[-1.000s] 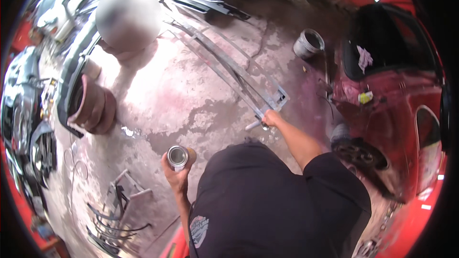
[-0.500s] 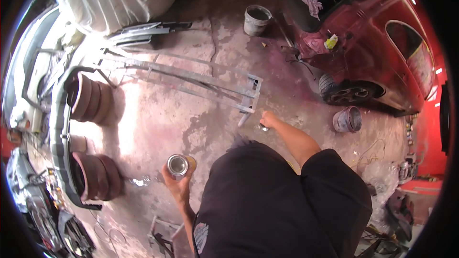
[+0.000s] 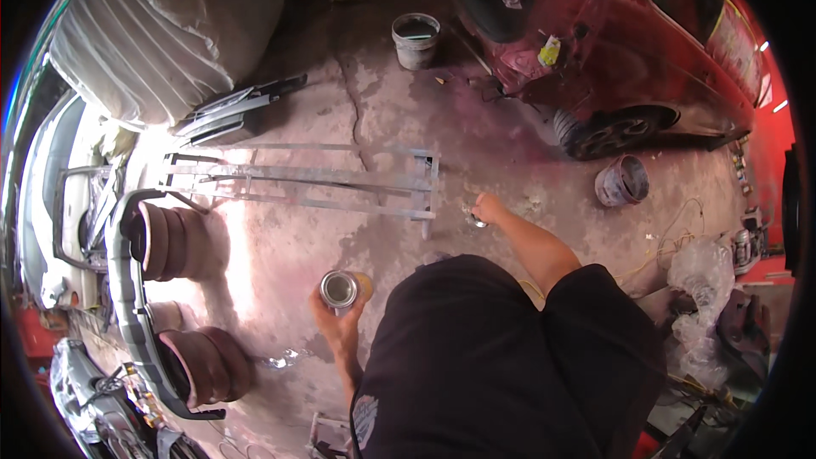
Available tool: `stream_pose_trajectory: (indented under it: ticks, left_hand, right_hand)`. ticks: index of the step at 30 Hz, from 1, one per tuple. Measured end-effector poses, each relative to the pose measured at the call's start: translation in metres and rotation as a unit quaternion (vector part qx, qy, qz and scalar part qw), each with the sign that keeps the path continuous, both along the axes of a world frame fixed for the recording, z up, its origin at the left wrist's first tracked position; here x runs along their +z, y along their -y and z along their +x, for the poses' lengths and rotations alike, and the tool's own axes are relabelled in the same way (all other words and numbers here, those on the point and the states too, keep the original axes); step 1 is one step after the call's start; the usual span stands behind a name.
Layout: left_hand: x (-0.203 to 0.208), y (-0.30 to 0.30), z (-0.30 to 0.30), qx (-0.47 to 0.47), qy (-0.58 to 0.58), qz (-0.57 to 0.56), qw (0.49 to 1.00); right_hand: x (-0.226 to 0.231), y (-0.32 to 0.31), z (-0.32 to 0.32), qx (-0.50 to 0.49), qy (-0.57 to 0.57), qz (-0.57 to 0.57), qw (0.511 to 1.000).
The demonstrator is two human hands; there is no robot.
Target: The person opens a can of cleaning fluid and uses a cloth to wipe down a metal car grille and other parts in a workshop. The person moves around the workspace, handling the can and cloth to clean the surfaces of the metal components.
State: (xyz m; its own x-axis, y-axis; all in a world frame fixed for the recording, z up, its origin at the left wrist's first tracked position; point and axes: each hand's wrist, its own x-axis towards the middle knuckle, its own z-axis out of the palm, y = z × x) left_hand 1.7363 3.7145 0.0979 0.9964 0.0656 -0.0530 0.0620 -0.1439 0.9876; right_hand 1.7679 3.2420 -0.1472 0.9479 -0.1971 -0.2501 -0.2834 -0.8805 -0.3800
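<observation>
Metal tin (image 3: 339,289), open, sits gripped in the left hand (image 3: 338,321) while the right hand (image 3: 487,207) closes on a small tool (image 3: 476,221); the frame (image 3: 340,178) on the floor (image 3: 280,246) looks untouched.

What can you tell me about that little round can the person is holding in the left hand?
The can is small, round and looks like shiny metal, seen from straight above. Its top is open, with a bright rim around a dull grey inside; what fills it cannot be told. It stands upright in the left hand, whose fingers wrap its lower side. A yellowish round shape, perhaps its lid, shows just behind its right edge. It is held above the stained concrete floor, in front of the person's dark shirt.
</observation>
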Motion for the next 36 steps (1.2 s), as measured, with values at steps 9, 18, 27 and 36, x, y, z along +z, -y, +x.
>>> stream_pose_trajectory:
  ticks: [9,18,27,36]
  left_hand:
    - [0.005,0.051,0.009,-0.021,-0.042,0.016,0.999]
    - [0.005,0.076,0.025,-0.097,-0.053,-0.002,0.994]
    - [0.003,0.12,0.082,-0.308,0.053,0.086,0.946]
    - [0.034,0.191,0.111,-0.357,0.003,0.078,0.931]
  right_hand:
    - [0.005,0.032,-0.021,-0.043,-0.044,0.016,0.998]
    - [0.058,0.013,0.005,-0.199,-0.005,0.269,0.942]
    - [0.205,-0.034,0.044,-0.211,0.131,0.597,0.763]
    - [0.311,-0.053,0.013,-0.01,0.343,0.219,0.913]
